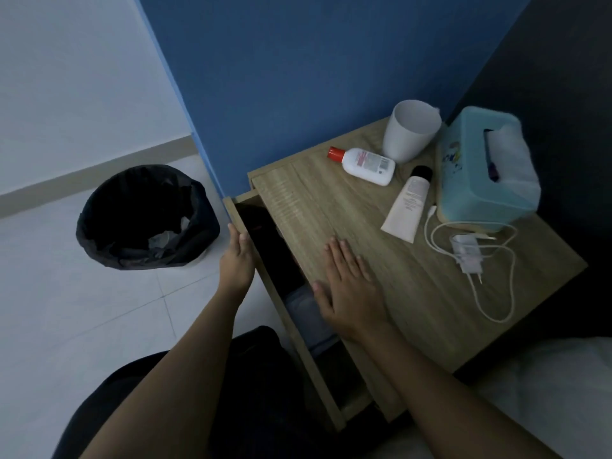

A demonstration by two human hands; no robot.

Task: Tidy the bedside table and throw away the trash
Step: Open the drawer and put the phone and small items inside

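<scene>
Wooden bedside table (381, 226), drawer (261, 246) open, blue wall (298, 77).

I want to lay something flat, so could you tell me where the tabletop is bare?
Bare: the left strip from the bottle down to the right hand, and the near corner past the charger. Crowded: the back right, around the cup, tube and tissue box.

Bedroom, wooden bedside table (414, 293), white bedding (546, 392), lined bin (145, 217)

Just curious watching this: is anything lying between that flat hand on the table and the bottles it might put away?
Nothing visible does. Bare wood lies between the right hand and both the tube and the bottle. The charger sits off to the side.
</scene>
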